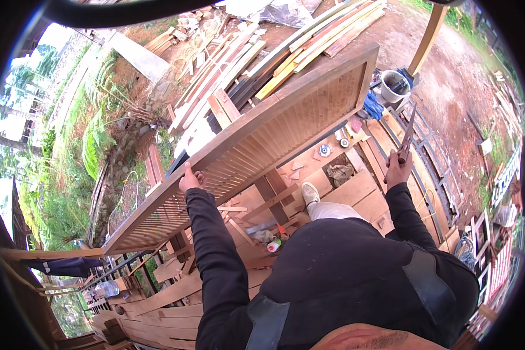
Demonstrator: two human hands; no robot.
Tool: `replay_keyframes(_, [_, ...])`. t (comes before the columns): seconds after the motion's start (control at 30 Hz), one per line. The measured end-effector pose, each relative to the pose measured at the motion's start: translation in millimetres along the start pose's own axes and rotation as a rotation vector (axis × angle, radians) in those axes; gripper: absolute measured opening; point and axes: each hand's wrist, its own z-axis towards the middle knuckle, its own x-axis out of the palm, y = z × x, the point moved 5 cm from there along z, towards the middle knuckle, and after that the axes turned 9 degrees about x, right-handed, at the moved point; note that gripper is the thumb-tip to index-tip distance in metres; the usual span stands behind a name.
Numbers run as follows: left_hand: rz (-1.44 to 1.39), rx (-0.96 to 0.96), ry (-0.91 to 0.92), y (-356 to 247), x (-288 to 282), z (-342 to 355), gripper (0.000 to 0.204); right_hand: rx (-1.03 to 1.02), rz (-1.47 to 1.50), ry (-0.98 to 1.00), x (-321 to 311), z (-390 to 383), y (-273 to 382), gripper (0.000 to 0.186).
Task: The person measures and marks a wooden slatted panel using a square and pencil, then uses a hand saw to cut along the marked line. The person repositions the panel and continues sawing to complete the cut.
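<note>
A long louvred wooden door panel point(318, 100) stands slantwise in front of me, running from the lower left to the upper right. My left hand point(191, 178) holds the panel's top edge near its left part, the fingers bent over the frame. Away to the right, my right hand point(398, 167) is closed round the handle of a long, narrow tool with a tapering brown blade point(409, 131). The blade points up and away, apart from the panel. Its exact kind is too small to make out.
Beyond the panel lie stacked boards point(321, 44). A white bucket point(394, 86) stands at its right end beside blue cloth point(373, 107). On the plank floor point(347, 195) are a round disc point(324, 150), wood offcuts and a small can point(273, 245). Metal framing point(434, 143) runs along the right.
</note>
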Motion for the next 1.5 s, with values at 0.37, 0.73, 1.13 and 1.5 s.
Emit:
replay_keyframes(0.37, [1.076, 1.229, 0.004, -54, 34, -64, 0.065, -0.605, -0.396, 0.033, 33, -28, 97, 0.020])
replay_keyframes(0.73, [1.170, 1.256, 0.213, -48, 78, -32, 0.077, -0.034, 0.139, 0.099, 11, 19, 38, 0.014])
replay_keyframes(1.13, [1.277, 1.320, 0.218, -68, 150, 80, 0.085, 0.395, 0.021, -0.087, 86, 123, -139, 0.023])
replay_keyframes(1.5, [1.268, 1.333, 0.374, -51, 237, 208, 0.078, -0.080, -1.015, -0.105, 182, 283, -251, 0.085])
